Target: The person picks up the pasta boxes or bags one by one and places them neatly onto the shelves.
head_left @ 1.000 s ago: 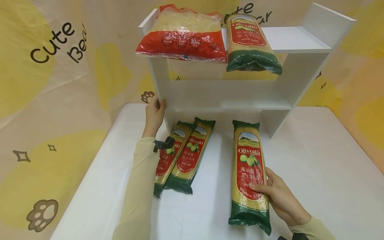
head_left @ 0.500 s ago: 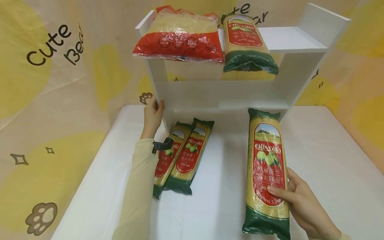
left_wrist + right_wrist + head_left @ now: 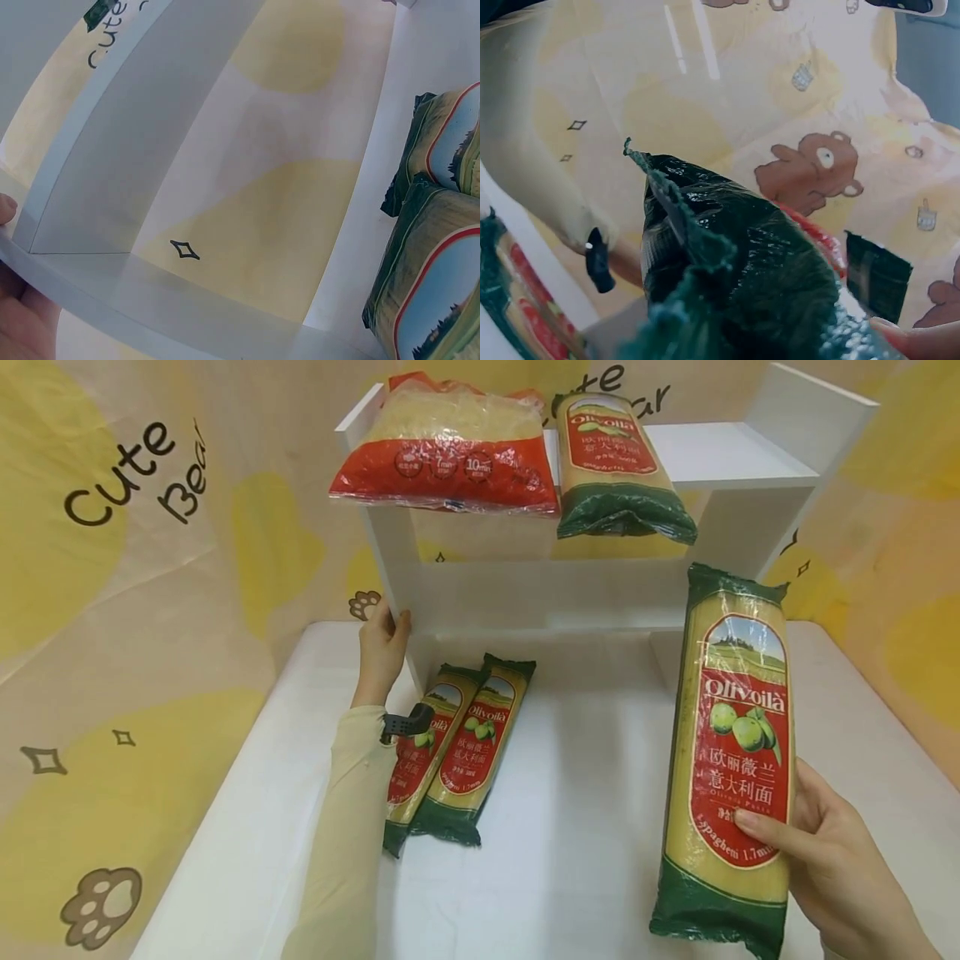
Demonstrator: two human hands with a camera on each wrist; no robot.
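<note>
A: Over the right side of the desk (image 3: pixel 585 827), the right hand (image 3: pixel 840 868) grips a long spaghetti packet (image 3: pixel 731 760) near its lower end, thumb across the front label and fingers curled behind it. The packet stands nearly upright, lifted clear of the desk, its top level with the lower part of the white shelf unit (image 3: pixel 738 456).

B: And in the right wrist view?

A: The packet's crimped green end (image 3: pixel 727 277) fills the frame, with a fingertip (image 3: pixel 919 339) at the lower right edge.

B: Where is the left hand?

A: The left hand (image 3: pixel 381 647) clasps the shelf unit's left side panel at its front edge, thumb on the inner face, fingers wrapped round the outer one. The left wrist view shows the thumb tip (image 3: pixel 6 208) against that white board.

B: What lies nearby?

A: Two more spaghetti packets (image 3: pixel 457 747) lie side by side on the desk, touching each other, just beside the left forearm. On the top shelf a red bag of noodles (image 3: pixel 444 447) sits at the left, and another green spaghetti packet (image 3: pixel 617 468) lies right beside it, both overhanging the front edge. Behind is a yellow backdrop (image 3: pixel 135 568) printed "Cute Bear".
</note>
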